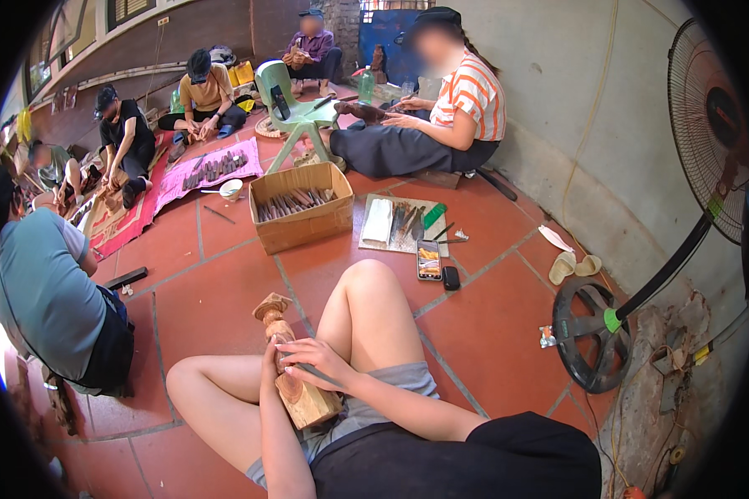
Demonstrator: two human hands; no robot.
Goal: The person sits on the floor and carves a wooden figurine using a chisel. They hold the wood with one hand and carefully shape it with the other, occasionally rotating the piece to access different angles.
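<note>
Informal woodcarving workshop set on a red-tiled floor (491,333) beside a plain wall. Several people sit on the floor and on mats (183,179), each bent over wood; a cardboard box (301,218) of chisels, a board of tools (401,224) and a standing fan (711,125) surround them.

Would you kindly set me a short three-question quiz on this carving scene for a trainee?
1. True or false: the wooden carving lies flat on the floor.
2. Which hand presses a tool against the carving?
3. The cardboard box of tools stands: A) on the green stool; B) on the tiled floor; C) beside the fan.

Key: 1 false, it stands tilted on the lap, the left hand gripping it; 2 the right; 3 B.
</note>
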